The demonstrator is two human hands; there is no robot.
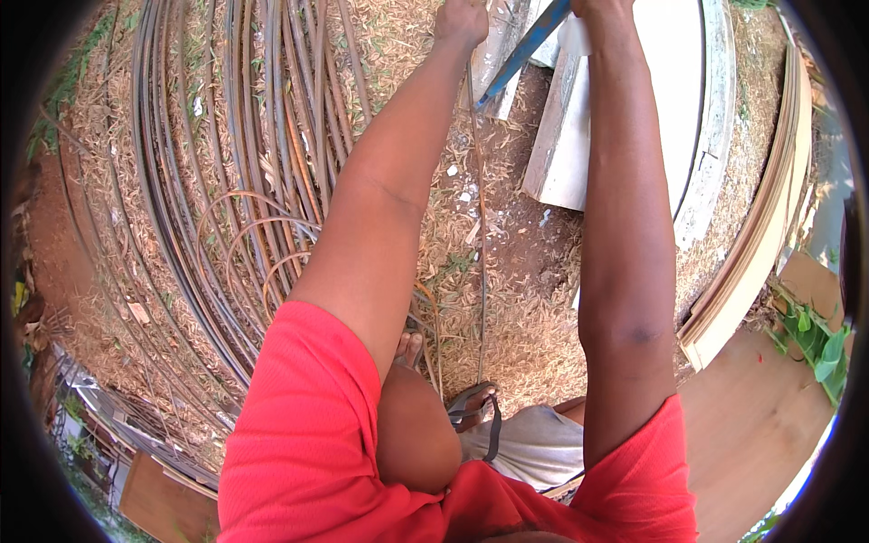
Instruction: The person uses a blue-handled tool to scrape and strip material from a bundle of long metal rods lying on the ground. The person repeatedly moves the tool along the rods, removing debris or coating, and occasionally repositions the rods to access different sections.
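Both arms reach forward to the top edge of the head view. My left hand (463, 20) looks closed around or over a thin steel rod (482, 224) that runs back along the ground towards my sandalled foot; the grip itself is not clear. My right hand (603, 5), cut off by the top edge, is at the upper end of a blue metal bar (523, 54). The bar slants down to the left, and its lower tip is near the rod. How the fingers of my right hand lie is hidden.
Long steel rods (237, 136) lie in bundles on the left, with bent rods (234, 237) beside my left arm. White-stained boards (560, 136) lie ahead, partly behind my right arm. A stack of thin wooden sheets (753, 224) and a brown panel (747, 434) are at the right.
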